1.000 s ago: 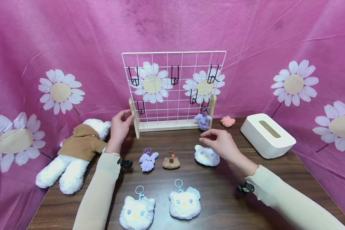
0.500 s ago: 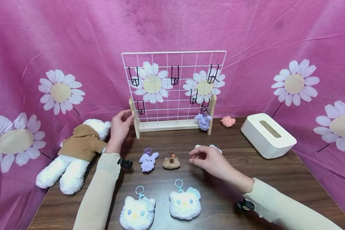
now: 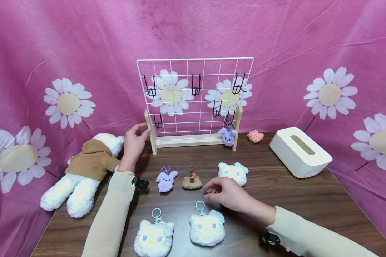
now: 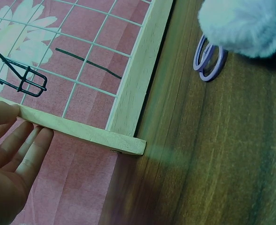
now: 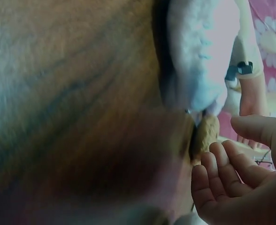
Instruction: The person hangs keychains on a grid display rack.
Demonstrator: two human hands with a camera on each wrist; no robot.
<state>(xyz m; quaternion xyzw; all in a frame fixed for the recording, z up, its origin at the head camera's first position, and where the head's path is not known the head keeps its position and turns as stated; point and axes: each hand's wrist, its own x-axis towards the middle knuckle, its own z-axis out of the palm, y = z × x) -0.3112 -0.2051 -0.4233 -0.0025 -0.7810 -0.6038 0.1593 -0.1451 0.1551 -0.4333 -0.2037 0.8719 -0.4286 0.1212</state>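
My left hand (image 3: 135,142) pinches the wooden left post of the white wire grid rack (image 3: 195,140); in the left wrist view the thumb is on one side of the post (image 4: 81,131) and fingertips on the other. My right hand (image 3: 228,192), loosely curved and holding nothing, hovers between the brown plush keychain (image 3: 191,182) and a white cat plush keychain (image 3: 209,228). Another white cat plush (image 3: 233,171) lies just behind it, partly covered. A third cat keychain (image 3: 153,238) lies front left, and a purple plush keychain (image 3: 165,181) nearer the rack.
Several black hooks (image 3: 196,85) are on the grid; a purple plush keychain (image 3: 227,136) hangs at its lower right. A pink fluffy piece (image 3: 255,136) and a cream tissue box (image 3: 299,153) stand right. A white plush toy (image 3: 87,164) in a brown hoodie lies left.
My right hand has moved from the far white cat plush toward the front and left, still empty, uncovering more of that plush. My left hand has stayed on the rack's post.
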